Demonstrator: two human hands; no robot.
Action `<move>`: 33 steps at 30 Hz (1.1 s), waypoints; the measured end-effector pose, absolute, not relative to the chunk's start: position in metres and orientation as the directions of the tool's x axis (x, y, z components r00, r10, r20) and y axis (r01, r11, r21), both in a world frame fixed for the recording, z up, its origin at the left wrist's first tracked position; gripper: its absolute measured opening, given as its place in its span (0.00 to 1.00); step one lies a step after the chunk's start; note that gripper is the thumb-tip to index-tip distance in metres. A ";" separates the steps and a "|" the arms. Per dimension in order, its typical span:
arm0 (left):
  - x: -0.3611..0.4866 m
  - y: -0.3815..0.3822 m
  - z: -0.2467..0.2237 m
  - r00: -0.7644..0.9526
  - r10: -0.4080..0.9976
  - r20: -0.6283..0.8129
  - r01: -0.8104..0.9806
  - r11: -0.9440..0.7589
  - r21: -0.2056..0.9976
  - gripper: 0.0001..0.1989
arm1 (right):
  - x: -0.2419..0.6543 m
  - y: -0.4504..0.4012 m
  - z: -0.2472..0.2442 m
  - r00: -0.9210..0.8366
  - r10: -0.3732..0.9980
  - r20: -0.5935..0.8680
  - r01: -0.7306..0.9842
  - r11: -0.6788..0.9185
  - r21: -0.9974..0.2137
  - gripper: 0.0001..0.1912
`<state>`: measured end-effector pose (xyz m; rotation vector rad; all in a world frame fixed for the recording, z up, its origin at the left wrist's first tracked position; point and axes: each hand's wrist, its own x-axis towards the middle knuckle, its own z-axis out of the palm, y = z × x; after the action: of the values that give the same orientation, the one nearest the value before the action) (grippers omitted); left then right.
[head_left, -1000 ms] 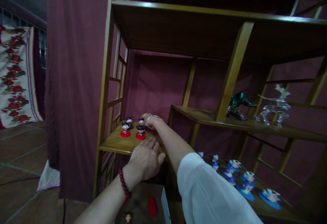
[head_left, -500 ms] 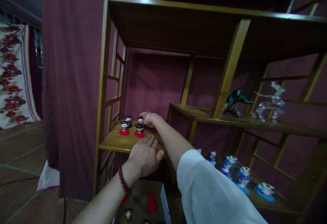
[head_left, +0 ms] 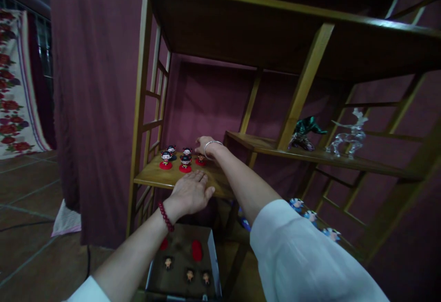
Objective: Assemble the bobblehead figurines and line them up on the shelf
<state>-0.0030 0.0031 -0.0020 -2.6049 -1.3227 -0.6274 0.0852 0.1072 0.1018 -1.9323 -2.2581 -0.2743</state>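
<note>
My left hand (head_left: 192, 192) is open with fingers stretched out at the front edge of the wooden shelf (head_left: 151, 175). A red bead bracelet is on its wrist. My right hand (head_left: 206, 146), with a silver bangle, hovers over the shelf, fingers slightly bent and apart. Just below and in front of it, a small figurine (head_left: 200, 160) stands on a red base, partly shaded by the hand. To its left, several black-haired figurines stand in two rows, including a front-left figurine (head_left: 166, 160) and a front-middle figurine (head_left: 185, 163), both on red bases.
Below, an open box (head_left: 179, 237) holds several small figurines and red pieces (head_left: 196, 250). Blue-and-white figurines (head_left: 310, 217) stand on a lower right shelf. A clear glass deer (head_left: 349, 134) and a green ornament (head_left: 305, 133) occupy the right shelf. A curtain (head_left: 93, 109) hangs left.
My right hand has shifted right and back from the middle figurines, leaving the rightmost figurine more visible. My left hand remains at the shelf edge. The view has tilted down, showing more of the box.
</note>
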 end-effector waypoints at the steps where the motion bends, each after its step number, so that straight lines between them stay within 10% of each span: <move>1: -0.003 0.004 -0.003 0.523 0.731 0.438 0.799 -0.600 0.047 0.29 | 0.087 0.105 0.102 -0.149 0.953 0.262 0.989 0.149 0.020 0.20; 33: -0.002 -0.003 -0.012 0.494 0.616 0.614 0.805 -0.591 -0.055 0.25 | 0.132 0.017 0.051 -0.217 0.873 0.436 0.938 0.310 -0.153 0.15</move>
<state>-0.0016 -0.0030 -0.0119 -2.4075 -1.1907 -0.7903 0.1324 0.0169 0.0509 -1.6069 -2.1403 -0.1981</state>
